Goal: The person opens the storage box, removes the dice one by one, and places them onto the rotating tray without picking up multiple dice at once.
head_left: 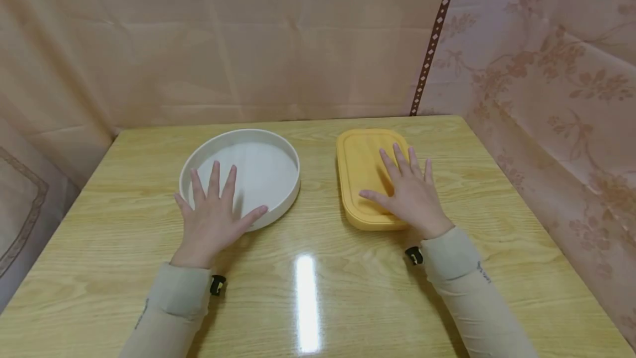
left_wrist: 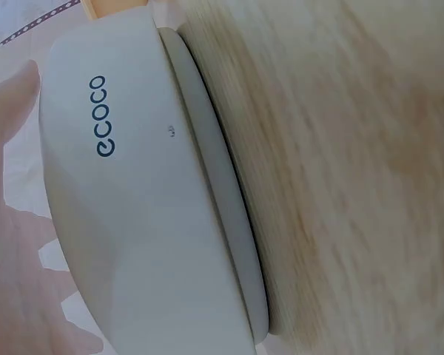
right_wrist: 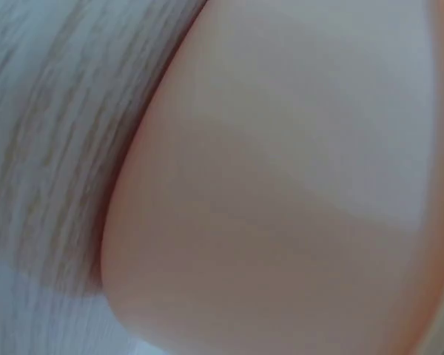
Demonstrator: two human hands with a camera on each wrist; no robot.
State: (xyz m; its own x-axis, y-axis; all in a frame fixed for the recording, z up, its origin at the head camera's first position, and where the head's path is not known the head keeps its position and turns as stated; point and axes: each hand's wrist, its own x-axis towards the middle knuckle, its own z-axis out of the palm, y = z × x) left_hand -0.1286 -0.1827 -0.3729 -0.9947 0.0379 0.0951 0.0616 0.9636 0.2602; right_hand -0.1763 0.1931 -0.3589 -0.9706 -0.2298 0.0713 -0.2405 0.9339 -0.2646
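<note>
A round white tray with a raised rim lies on the left part of the table. My left hand is spread over its near side, all fingers straight, holding nothing. In the left wrist view the tray's side wall carries the dark print "ecoco", and part of my left hand shows beyond the rim. To the right is a yellow rectangular container with rounded corners and a grooved top. Over its near right part my right hand spreads its fingers, also without an object. The container's side fills most of the right wrist view.
Both objects stand on a wood-grain table, with a strip of bare tabletop between them. A beige curtain hangs behind the far edge, and a floral cloth hangs along the right side.
</note>
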